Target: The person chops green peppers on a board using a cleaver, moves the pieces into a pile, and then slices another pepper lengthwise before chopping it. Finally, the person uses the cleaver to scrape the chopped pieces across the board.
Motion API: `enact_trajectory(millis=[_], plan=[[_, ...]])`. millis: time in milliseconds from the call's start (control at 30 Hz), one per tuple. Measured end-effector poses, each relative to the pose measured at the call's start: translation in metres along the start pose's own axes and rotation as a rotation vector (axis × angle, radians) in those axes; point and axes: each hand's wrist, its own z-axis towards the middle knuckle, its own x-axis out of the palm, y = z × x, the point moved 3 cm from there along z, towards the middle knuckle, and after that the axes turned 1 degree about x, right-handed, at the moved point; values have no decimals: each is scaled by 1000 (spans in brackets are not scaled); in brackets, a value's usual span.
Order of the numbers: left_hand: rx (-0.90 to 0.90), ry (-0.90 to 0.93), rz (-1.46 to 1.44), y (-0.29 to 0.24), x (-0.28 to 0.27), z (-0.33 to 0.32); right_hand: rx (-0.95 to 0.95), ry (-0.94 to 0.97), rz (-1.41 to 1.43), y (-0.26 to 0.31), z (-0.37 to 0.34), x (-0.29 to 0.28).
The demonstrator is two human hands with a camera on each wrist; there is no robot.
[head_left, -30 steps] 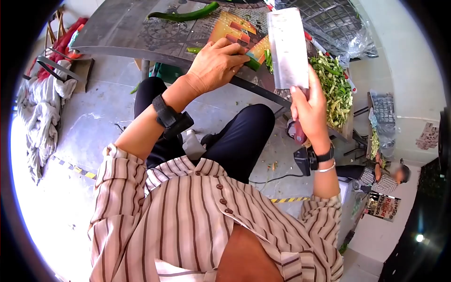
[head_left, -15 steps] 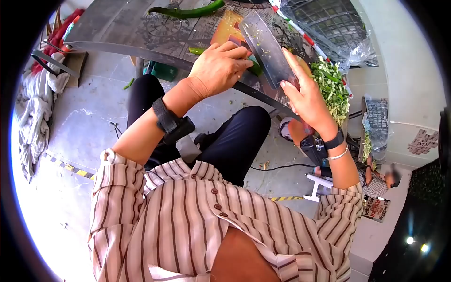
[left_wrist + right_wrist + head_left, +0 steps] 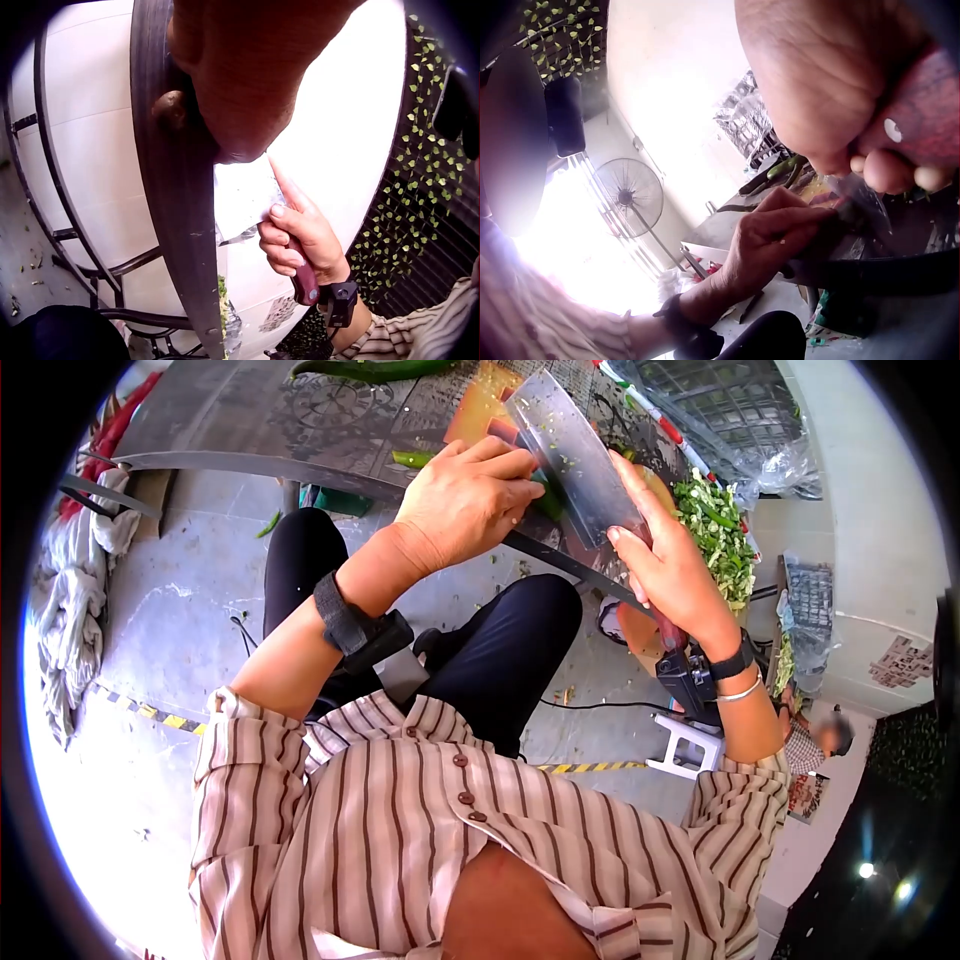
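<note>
My left hand (image 3: 470, 505) grips a long green pepper (image 3: 411, 459) at the table's near edge. One end shows behind the hand; the other reaches past the fingertips toward the blade. My right hand (image 3: 672, 555) holds a cleaver (image 3: 575, 460) by its red-brown handle (image 3: 305, 283), with the thumb and straightened forefinger along the base of the blade. The broad blade is tilted, with green bits stuck to it, right beside the left fingertips. Its lower edge is hidden in the head view. A whole green pepper (image 3: 375, 370) lies farther back.
A heap of chopped green pieces (image 3: 720, 545) lies at the table's right. Behind it are a red-and-white stick (image 3: 665, 430) and a plastic-covered crate (image 3: 720, 405). A white stool (image 3: 685, 745) stands on the floor. Another person (image 3: 808, 745) sits at far right.
The cleaver came down from a raised position with its flat side toward the head camera and tilted left, close to my left fingertips. My left hand keeps its grip on the pepper.
</note>
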Motion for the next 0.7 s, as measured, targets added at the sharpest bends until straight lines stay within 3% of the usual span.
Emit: enact_trajectory(millis=[167, 400, 467, 600, 700], plan=[[-10, -10, -22, -1, 1, -1, 5, -34, 66, -1, 8, 9], [-21, -31, -45, 1, 2, 2, -202, -92, -22, -5, 13, 9], [-25, -60, -39, 1, 1, 4, -88, -54, -5, -3, 11, 9], [-92, -81, 49, 1, -10, 11, -98, -63, 4, -7, 13, 9], [-102, -81, 14, 13, -8, 10, -254, -95, -70, -9, 17, 9]])
